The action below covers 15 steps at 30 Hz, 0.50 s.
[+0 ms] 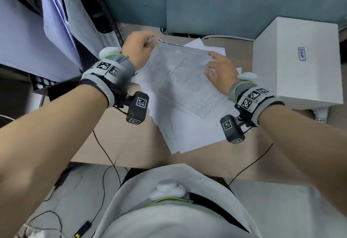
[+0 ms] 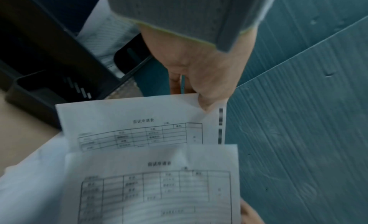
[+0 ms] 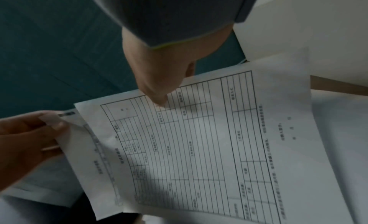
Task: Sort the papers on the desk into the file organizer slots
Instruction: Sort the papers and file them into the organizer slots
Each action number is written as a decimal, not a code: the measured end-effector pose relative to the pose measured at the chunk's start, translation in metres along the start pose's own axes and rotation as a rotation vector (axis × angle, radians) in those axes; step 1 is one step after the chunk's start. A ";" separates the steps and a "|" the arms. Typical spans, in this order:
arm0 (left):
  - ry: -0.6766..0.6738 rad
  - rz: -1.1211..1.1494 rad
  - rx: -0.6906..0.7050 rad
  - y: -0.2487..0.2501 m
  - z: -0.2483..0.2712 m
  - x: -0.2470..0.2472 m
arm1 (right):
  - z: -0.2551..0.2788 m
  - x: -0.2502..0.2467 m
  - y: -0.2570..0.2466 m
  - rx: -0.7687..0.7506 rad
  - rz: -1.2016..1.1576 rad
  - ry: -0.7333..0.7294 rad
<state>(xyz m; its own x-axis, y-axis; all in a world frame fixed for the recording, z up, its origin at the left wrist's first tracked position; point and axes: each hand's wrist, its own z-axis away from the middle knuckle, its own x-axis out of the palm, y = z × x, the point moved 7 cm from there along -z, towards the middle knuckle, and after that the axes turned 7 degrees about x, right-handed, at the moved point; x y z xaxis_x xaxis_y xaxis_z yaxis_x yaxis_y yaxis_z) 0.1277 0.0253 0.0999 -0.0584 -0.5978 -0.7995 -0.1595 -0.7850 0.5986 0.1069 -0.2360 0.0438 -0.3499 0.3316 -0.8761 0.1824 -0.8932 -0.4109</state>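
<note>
A printed form [image 1: 185, 83] lay atop loose papers [image 1: 189, 136] on the table [image 1: 120, 143]; the left hand [image 1: 138, 49] pinched its far corner, the right hand [image 1: 220, 72] pressed it with flat fingers, beside the black file organizer [image 2: 59, 73].

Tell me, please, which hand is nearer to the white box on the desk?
The right. The right hand lies on the printed form, just beside the white box; the left hand pinches papers at the stack's far side, by the file organizer.
</note>
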 end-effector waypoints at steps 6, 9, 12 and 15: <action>-0.082 0.163 0.241 0.067 -0.008 -0.038 | -0.002 -0.065 -0.053 -0.115 -0.172 0.299; -0.065 0.252 0.224 0.080 -0.007 -0.053 | 0.004 -0.087 -0.068 -0.085 -0.299 0.366; -0.036 0.333 0.112 0.072 -0.002 -0.065 | 0.008 -0.099 -0.061 -0.023 -0.379 0.412; 0.011 0.484 -0.029 0.042 0.011 -0.066 | 0.013 -0.108 -0.037 0.108 -0.530 0.494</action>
<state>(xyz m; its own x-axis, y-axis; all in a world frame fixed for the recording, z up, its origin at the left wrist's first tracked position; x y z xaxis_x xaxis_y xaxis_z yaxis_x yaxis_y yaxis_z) 0.1140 0.0337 0.1767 -0.1083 -0.8973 -0.4280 -0.0893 -0.4200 0.9031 0.1254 -0.2424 0.1569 0.0932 0.8030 -0.5886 0.0034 -0.5915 -0.8063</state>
